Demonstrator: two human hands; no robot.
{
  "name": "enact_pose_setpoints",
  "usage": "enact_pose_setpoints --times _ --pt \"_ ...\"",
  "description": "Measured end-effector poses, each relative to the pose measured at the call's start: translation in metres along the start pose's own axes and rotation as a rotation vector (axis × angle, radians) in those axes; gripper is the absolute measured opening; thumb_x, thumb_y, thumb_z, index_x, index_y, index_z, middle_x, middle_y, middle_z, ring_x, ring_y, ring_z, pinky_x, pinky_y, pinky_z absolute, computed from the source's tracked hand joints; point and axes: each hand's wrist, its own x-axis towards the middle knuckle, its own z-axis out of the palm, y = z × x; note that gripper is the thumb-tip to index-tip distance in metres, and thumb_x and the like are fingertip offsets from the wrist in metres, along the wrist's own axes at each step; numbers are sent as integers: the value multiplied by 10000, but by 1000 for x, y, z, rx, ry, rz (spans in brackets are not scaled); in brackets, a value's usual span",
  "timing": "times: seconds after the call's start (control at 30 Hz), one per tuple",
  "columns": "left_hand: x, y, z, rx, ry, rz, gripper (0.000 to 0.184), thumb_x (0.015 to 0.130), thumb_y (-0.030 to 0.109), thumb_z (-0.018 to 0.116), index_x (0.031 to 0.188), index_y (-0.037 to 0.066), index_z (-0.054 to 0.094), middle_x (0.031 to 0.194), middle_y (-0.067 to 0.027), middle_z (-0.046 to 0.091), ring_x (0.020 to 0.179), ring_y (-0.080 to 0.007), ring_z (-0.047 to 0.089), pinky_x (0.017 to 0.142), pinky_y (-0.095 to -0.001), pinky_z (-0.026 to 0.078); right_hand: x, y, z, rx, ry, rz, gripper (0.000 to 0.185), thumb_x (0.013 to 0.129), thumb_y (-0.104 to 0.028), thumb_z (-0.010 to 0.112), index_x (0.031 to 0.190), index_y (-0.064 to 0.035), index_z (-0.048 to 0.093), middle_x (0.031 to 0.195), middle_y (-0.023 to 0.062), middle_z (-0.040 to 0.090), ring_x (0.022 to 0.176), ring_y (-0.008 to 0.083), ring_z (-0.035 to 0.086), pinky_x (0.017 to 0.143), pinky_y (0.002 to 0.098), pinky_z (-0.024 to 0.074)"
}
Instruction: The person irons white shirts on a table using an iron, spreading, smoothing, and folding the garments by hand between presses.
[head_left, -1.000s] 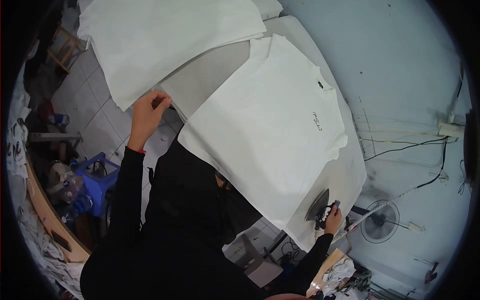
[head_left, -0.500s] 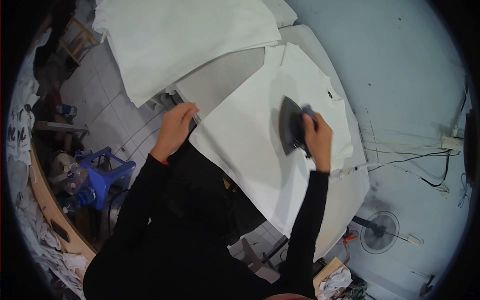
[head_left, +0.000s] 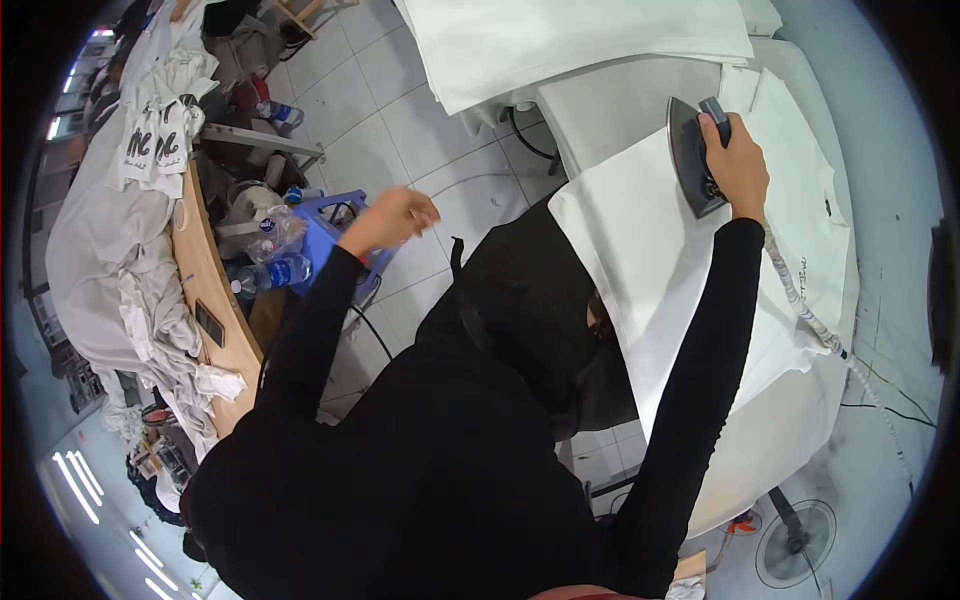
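Currently, my right hand [head_left: 740,175] grips the iron [head_left: 688,160] over the white T-shirt [head_left: 635,240] spread on the ironing table [head_left: 775,455], my loosely curled left hand [head_left: 396,218] looks empty, and the iron's wrapped cord [head_left: 803,312], trailing over the shirt, could crease it by dragging.

Padded table [head_left: 620,112]: white shirt [head_left: 640,240] spread on the cover; white cloth [head_left: 580,40] across the far end, overhanging the edge. Wooden table [head_left: 225,370]: phone [head_left: 210,323], crumpled cloth [head_left: 150,310] beside it. Tiled floor [head_left: 440,155]: blue stool [head_left: 322,245].
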Motion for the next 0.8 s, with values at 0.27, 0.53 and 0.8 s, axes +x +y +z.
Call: enact_pose_setpoints --times 0.27,0.53,0.8 --pt "24 11 78 60 344 -9 221 994 227 822 961 9 818 829 -181 793 787 -373 774 746 -449 590 7 30 -5 23 -52 10 630 1051 -653 655 1256 -63 737 1161 272 810 1153 491 758 985 564 574" --pt "139 169 65 -182 586 474 273 1121 269 664 1007 32 740 840 -156 751 741 -370 713 684 -452 540 1 23 -18 23 -43 98 648 1025 -656 672 1127 -23 770 1103 285 811 1095 500 770 940 571 592" --pt "240 197 103 230 821 563 289 1132 330 667 964 95 684 846 -124 724 782 -366 732 667 -490 545 -2 20 -23 37 -42 167 629 1030 -648 656 1095 -34 773 1087 281 811 1093 486 774 949 566 597"
